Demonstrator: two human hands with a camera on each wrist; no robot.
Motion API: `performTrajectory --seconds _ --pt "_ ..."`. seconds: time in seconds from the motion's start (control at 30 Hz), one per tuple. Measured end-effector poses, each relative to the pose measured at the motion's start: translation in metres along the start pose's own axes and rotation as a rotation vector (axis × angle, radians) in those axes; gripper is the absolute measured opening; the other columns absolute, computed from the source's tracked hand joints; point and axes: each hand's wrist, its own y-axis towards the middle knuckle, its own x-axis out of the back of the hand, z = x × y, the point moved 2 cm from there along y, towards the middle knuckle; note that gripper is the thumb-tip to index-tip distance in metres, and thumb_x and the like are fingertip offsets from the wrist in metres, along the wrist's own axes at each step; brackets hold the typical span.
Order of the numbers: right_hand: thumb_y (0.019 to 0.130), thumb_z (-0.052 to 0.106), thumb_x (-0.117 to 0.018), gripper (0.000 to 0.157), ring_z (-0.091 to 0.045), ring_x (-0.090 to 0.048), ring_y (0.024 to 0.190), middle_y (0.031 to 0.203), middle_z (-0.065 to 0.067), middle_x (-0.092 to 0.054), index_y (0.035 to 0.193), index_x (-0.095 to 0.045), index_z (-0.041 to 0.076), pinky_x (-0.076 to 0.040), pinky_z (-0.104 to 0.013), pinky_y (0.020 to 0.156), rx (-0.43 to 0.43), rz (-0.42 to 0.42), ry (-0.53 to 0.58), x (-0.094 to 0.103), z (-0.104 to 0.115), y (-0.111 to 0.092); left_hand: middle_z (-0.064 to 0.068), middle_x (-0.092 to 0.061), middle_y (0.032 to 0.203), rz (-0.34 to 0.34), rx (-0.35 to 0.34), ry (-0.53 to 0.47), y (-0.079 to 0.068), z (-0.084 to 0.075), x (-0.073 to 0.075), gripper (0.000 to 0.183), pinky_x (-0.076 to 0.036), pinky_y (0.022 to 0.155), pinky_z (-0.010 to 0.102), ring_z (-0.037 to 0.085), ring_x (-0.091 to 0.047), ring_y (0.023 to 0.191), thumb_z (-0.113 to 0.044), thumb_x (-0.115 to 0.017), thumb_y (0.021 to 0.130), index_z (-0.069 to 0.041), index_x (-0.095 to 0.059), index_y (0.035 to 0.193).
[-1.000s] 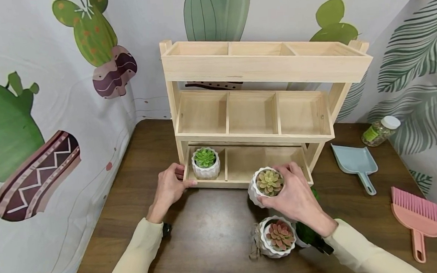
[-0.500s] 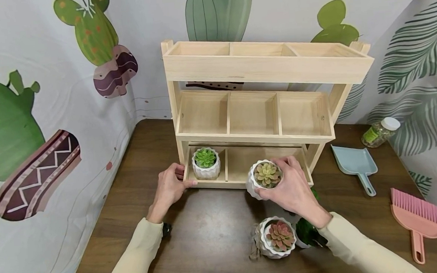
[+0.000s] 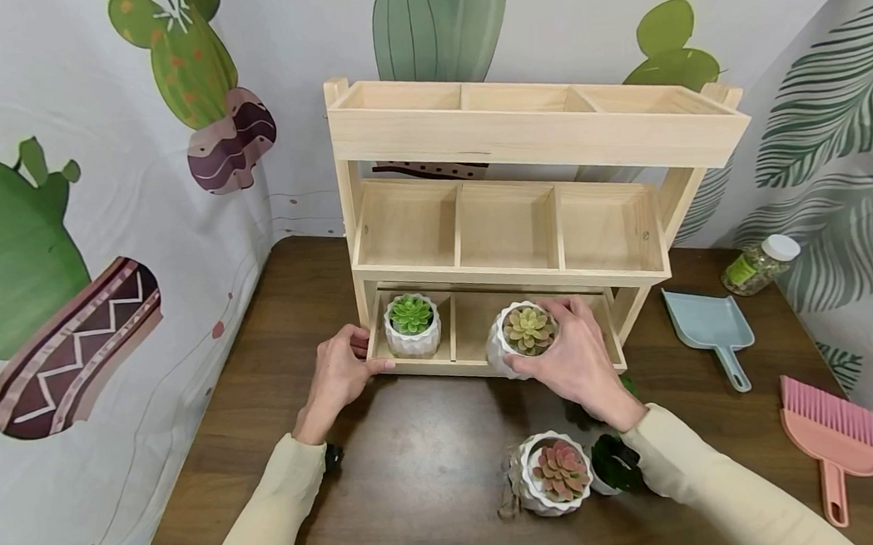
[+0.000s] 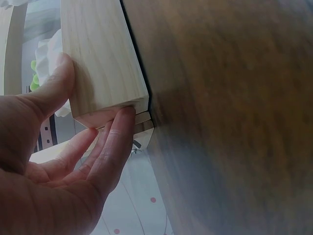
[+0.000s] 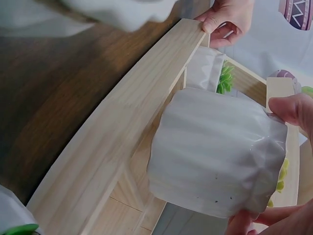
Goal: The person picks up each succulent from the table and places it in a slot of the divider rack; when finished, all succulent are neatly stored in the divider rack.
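Observation:
In the head view my right hand (image 3: 572,356) grips a white ribbed pot (image 5: 215,152) by its rim, with a yellow-green succulent (image 3: 528,330) in it. That pot is over the front edge of the bottom tier of a wooden three-tier plant stand (image 3: 533,137), near its middle compartment. My left hand (image 3: 340,377) pinches the left front corner of the bottom tier, thumb on the front board (image 4: 100,58) and fingers round the end. Inside the left compartment stands a white pot (image 3: 413,345) with a bright green succulent.
On the table (image 3: 426,473) in front stands a white pot (image 3: 551,499) with a red succulent, beside a dark green plant (image 3: 615,464) in a white pot. To the right lie a blue dustpan (image 3: 710,322), a pink brush (image 3: 829,432) and a lidded jar (image 3: 760,264).
The right hand has carried the pot with the yellow-green succulent away from the table front, up to and over the bottom tier's front edge. The left hand keeps its hold on the corner.

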Motion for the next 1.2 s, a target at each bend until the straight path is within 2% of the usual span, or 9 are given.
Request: performTrajectory --seconds 0.2,0.47,0.73,1.2 --pt "0.076 0.032 -0.096 0.087 -0.044 -0.057 0.124 0.136 -0.023 -0.053 0.148 -0.061 -0.002 -0.051 -0.061 0.104 0.000 0.005 0.021 -0.004 0.003 0.006 0.019 -0.082 0.107 -0.003 0.000 -0.005 0.000 0.000 0.000 0.055 -0.062 0.086 0.042 0.032 -0.079 0.101 -0.022 -0.100 0.079 -0.001 -0.070 0.120" --pt "0.075 0.031 -0.096 0.089 -0.047 -0.053 0.132 0.142 -0.028 -0.052 0.148 -0.059 -0.006 -0.048 -0.062 0.110 -0.010 -0.002 0.033 -0.012 0.005 0.017 0.019 -0.082 0.107 0.002 0.003 -0.001 -0.001 0.000 0.000 0.055 -0.062 0.086 0.042 0.032 -0.079 0.101 -0.021 -0.100 0.079 -0.001 -0.070 0.119" --pt "0.075 0.033 -0.097 0.089 -0.047 -0.057 0.127 0.142 -0.029 -0.054 0.146 -0.061 -0.005 -0.051 -0.060 0.105 -0.020 0.005 0.020 -0.022 0.004 0.025 0.019 -0.082 0.108 -0.008 -0.007 -0.001 0.001 0.000 0.000 0.054 -0.062 0.089 0.045 0.032 -0.079 0.101 -0.022 -0.100 0.080 -0.001 -0.070 0.119" --pt "0.077 0.032 -0.096 0.093 -0.048 -0.048 0.139 0.155 -0.030 -0.043 0.152 -0.054 -0.005 -0.049 -0.065 0.115 -0.079 0.027 0.080 -0.033 0.008 0.032 0.019 -0.081 0.108 0.000 -0.007 -0.004 0.000 0.000 0.000 0.054 -0.062 0.087 0.042 0.031 -0.079 0.101 -0.021 -0.100 0.080 -0.001 -0.070 0.119"
